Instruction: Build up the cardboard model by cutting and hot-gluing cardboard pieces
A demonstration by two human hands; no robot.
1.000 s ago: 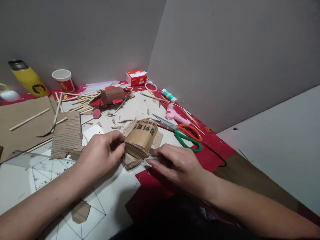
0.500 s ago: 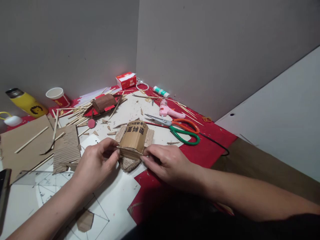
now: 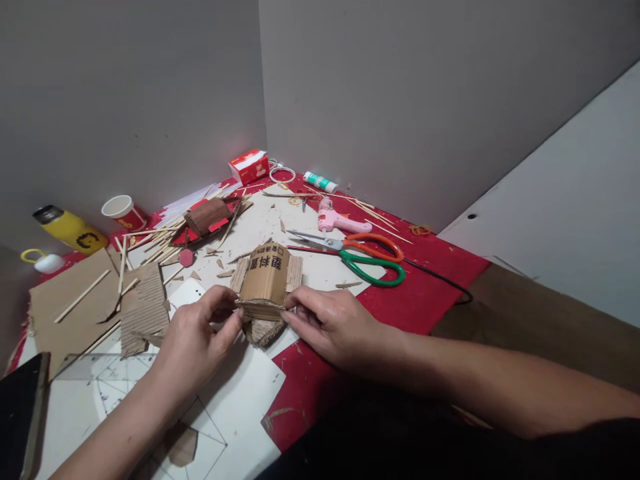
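Observation:
A small cardboard model boat (image 3: 264,283) with a curved, printed roof sits on the white paper in front of me. My left hand (image 3: 200,330) pinches the near left corner of its roof section between thumb and fingers. On the opposite corner, my right hand (image 3: 330,323) closes its thumb and fingertips in the same way. The boat's corrugated, pointed end (image 3: 264,332) sticks out below the roof toward me. Just beyond the right hand lie scissors (image 3: 350,253) with one orange and one green handle.
A pink glue gun (image 3: 340,217) lies behind the scissors. Further back is a finished-looking red and brown model boat (image 3: 207,217) among wooden sticks (image 3: 157,243). Cardboard sheets (image 3: 75,293), a yellow bottle (image 3: 73,230) and a paper cup (image 3: 125,212) stand left. A dark tablet-like object (image 3: 23,413) lies near left.
The view has shifted slightly, so the left-side items appear further right. Both hands keep their hold on the cardboard boat, which hardly moves.

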